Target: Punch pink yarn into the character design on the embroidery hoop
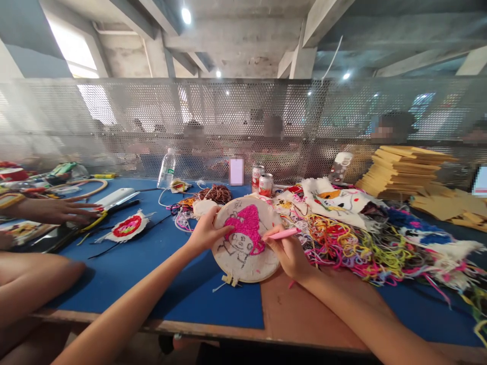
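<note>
A round embroidery hoop (218, 266) is tilted up over the table's front, its white cloth drawn with a cartoon figure whose hood is filled in with pink loops. My left hand (207, 230) grips the hoop's left rim, thumb over the front of the cloth. Between the fingers of my right hand (292, 256) is a pink punch needle (283, 233), its tip end hidden by my fingers at the right edge of the pink area. The hoop's screw clamp (230, 280) points down toward the table edge.
Tangled coloured yarn (342, 243) heaps up on the right, with cloth pieces (335, 200) on it. Behind stand two drink cans (265, 185), a water bottle (166, 170) and stacked yellow envelopes (399, 170). A co-worker's hand (63, 209) reaches in at left. Perforated metal panel (228, 111) closes the back.
</note>
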`<state>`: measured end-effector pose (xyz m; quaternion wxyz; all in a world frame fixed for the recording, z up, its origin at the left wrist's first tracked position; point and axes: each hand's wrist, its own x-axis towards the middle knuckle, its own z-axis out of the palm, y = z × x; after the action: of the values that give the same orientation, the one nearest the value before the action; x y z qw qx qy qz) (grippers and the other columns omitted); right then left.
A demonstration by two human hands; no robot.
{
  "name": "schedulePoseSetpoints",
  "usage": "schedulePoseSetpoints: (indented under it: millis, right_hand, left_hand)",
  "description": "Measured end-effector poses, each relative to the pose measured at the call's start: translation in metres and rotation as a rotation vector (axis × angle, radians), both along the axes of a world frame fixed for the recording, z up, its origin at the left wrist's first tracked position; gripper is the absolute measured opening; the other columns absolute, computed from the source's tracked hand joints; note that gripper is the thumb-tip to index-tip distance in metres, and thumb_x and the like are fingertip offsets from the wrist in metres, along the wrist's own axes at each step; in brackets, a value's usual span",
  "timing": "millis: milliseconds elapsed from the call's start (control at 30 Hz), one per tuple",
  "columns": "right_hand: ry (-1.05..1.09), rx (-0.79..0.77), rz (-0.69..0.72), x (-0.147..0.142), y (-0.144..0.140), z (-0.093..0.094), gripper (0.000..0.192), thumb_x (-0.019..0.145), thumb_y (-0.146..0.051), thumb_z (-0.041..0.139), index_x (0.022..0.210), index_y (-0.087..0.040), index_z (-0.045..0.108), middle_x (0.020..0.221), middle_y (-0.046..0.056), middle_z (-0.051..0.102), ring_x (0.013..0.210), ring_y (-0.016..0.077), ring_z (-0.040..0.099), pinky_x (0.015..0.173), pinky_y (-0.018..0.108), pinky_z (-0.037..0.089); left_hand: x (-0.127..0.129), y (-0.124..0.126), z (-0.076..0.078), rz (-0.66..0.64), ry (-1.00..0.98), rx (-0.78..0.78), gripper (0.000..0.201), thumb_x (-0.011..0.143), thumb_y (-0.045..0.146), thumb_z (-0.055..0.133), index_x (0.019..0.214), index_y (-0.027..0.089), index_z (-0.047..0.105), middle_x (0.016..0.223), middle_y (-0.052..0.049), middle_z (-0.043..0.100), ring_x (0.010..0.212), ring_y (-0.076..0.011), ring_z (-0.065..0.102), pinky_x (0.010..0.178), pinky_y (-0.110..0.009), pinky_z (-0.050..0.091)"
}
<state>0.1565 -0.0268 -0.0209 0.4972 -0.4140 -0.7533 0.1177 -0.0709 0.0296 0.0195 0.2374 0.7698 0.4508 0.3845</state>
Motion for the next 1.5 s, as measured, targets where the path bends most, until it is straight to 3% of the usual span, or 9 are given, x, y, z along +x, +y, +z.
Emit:
schedulePoseSetpoints:
  millis: [733, 1167, 1333, 1500]
  right_hand:
    - [0.030, 0.047, 0.046, 0.0025, 0.0019, -0.0037, 0.018, 0.092, -0.031, 0.041, 0.082, -0.020, 0.052, 0.077, 0.003, 0.060, 0.066, 0.0143, 0.059, 0.062, 0.026, 0.045]
    - [-0.113, -0.013, 0.041, -0.0012, 0.0027, -0.0026, 0.020, 0.089, -0.033, 0.047, 0.076, -0.021, 0.056, 0.072, 0.002, 0.062, 0.061, 0.0143, 0.058, 0.057, 0.026, 0.044]
    - [-0.135, -0.012, 0.065, -0.0019, 0.0058, 0.0005, 0.020, 0.086, -0.033, 0.052, 0.071, -0.021, 0.058, 0.072, 0.001, 0.062, 0.071, 0.0162, 0.060, 0.064, 0.027, 0.046]
    - [-0.261, 0.090, 0.097, -0.0017, 0.0076, -0.0017, 0.014, 0.084, -0.031, 0.058, 0.075, -0.020, 0.061, 0.077, 0.003, 0.063, 0.079, 0.0181, 0.058, 0.070, 0.030, 0.044]
  left_hand:
    - [-0.0020, 0.0023, -0.0027, 0.001, 0.005, 0.002, 0.037, 0.068, 0.040, 0.066, 0.092, 0.017, 0.049, 0.076, 0.002, 0.058, 0.071, -0.0155, 0.056, 0.061, -0.026, 0.044]
    - [-0.0012, -0.0002, -0.0022, -0.035, -0.061, 0.018, 0.036, 0.068, 0.037, 0.066, 0.093, 0.018, 0.050, 0.080, 0.001, 0.060, 0.075, -0.0161, 0.058, 0.065, -0.026, 0.046]
    - [-0.0007, -0.0002, -0.0031, -0.060, -0.104, 0.002, 0.037, 0.068, 0.037, 0.067, 0.094, 0.017, 0.051, 0.082, 0.000, 0.061, 0.076, -0.0167, 0.058, 0.067, -0.027, 0.047]
    - [0.0004, -0.0010, -0.0027, -0.053, -0.091, 0.017, 0.037, 0.068, 0.036, 0.067, 0.095, 0.017, 0.050, 0.081, 0.001, 0.059, 0.075, -0.0157, 0.057, 0.066, -0.027, 0.047]
